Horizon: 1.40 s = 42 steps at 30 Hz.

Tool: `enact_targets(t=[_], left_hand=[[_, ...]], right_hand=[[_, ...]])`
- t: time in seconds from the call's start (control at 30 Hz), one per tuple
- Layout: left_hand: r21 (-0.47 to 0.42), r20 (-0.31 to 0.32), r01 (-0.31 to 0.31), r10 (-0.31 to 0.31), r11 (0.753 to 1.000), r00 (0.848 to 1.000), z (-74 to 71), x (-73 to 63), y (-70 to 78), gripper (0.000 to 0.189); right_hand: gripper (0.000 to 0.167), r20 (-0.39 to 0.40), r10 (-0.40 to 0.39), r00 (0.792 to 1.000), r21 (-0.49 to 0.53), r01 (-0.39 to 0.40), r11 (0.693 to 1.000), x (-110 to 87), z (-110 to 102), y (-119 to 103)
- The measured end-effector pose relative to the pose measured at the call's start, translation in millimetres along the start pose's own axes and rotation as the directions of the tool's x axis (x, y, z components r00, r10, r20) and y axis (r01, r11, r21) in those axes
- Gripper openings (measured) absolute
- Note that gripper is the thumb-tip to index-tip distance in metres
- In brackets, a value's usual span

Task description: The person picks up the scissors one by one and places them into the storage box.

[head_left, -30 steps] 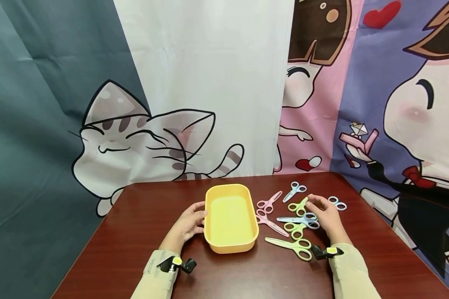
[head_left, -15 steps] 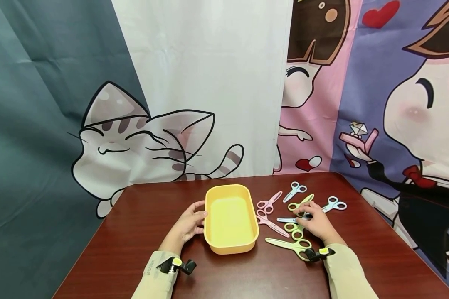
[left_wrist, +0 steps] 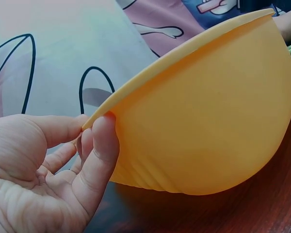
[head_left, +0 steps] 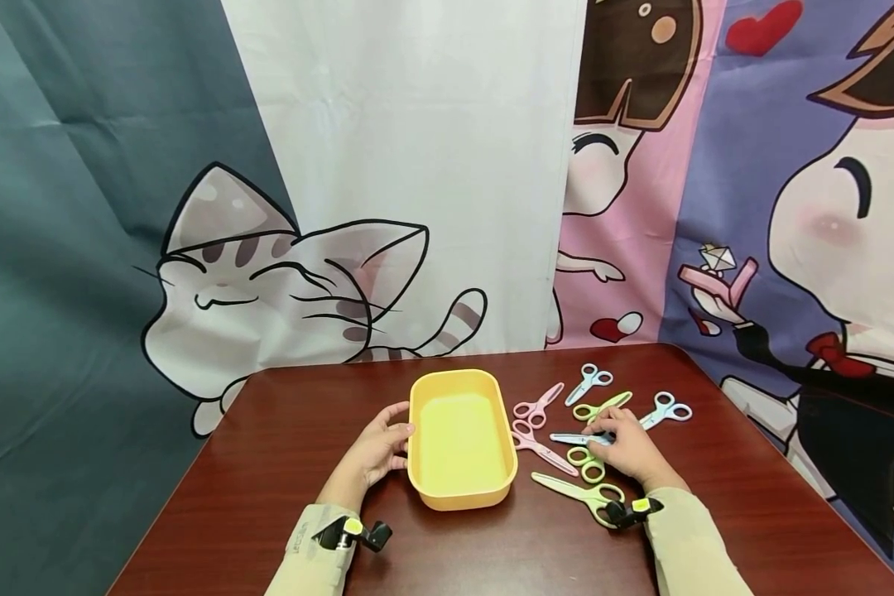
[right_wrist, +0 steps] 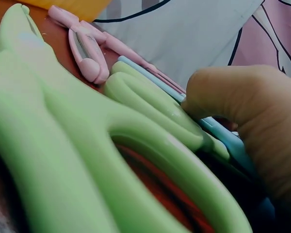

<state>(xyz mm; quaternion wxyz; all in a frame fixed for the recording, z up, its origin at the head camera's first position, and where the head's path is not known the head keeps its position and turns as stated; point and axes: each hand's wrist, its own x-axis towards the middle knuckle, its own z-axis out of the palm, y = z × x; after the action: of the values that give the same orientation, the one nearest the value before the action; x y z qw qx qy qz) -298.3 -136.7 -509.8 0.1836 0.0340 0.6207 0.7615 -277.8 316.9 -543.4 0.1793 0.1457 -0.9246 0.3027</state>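
A yellow plastic bin point(head_left: 462, 502) stands on the table, nothing inside it. My left hand point(head_left: 372, 447) pinches its left rim, with thumb and fingers at the edge in the left wrist view. To the bin's right, my right hand point(head_left: 629, 451) grips blue scissors point(head_left: 569, 439) near their handles, which the fingers hide; the blades point left. Green scissors point(head_left: 588, 460) lie partly under that hand. Another green pair point(head_left: 572, 487) lies nearest the person, looming large in the right wrist view. Just beyond the fingers is a third green pair point(head_left: 615, 402).
Two pink scissors lie between bin and right hand, one pink pair point(head_left: 551, 454) close by the bin's wall. Small blue scissors point(head_left: 585, 384) lie at the back, and another blue pair point(head_left: 663, 407) to the right. A cartoon-printed cloth point(head_left: 417, 165) hangs behind the brown table point(head_left: 268, 463).
My right hand has moved left and toward the person, from the far green scissors to the blue scissors, uncovering the blue pair at right. The left hand stays on the bin.
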Motion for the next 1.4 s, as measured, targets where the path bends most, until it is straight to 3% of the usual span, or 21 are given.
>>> enact_targets(t=[0.33, 0.67, 0.83, 1.13, 1.4], left_hand=[[0.009, 0.007, -0.008, 0.008, 1.0, 1.0, -0.3, 1.2, 0.1, 0.062], [-0.013, -0.001, -0.008, 0.008, 1.0, 1.0, 1.1, 1.7, -5.7, 0.059], [0.005, -0.007, -0.015, 0.015, 1.0, 1.0, 1.3, 0.3, -3.0, 0.06], [0.011, -0.012, -0.015, 0.015, 1.0, 1.0, 1.3, 1.7, -0.9, 0.058], [0.009, -0.011, -0.023, 0.023, 1.0, 1.0, -0.6, -0.5, -2.2, 0.057]], right_hand=[[0.015, -0.045, -0.108, 0.993, -0.01, 0.108, 0.994, 2.6, 1, -1], [0.014, -0.033, -0.138, 0.99, -0.022, 0.137, 0.99, 12.0, 1, -12], [0.011, -0.03, -0.195, 0.98, -0.027, 0.194, 0.981, 31.6, 1, -34], [0.013, 0.092, -0.206, 0.974, -0.036, 0.21, 0.977, 73.6, 1, -87], [0.012, 0.187, -0.154, 0.97, -0.066, 0.169, 0.983, 97.8, 20, -126]])
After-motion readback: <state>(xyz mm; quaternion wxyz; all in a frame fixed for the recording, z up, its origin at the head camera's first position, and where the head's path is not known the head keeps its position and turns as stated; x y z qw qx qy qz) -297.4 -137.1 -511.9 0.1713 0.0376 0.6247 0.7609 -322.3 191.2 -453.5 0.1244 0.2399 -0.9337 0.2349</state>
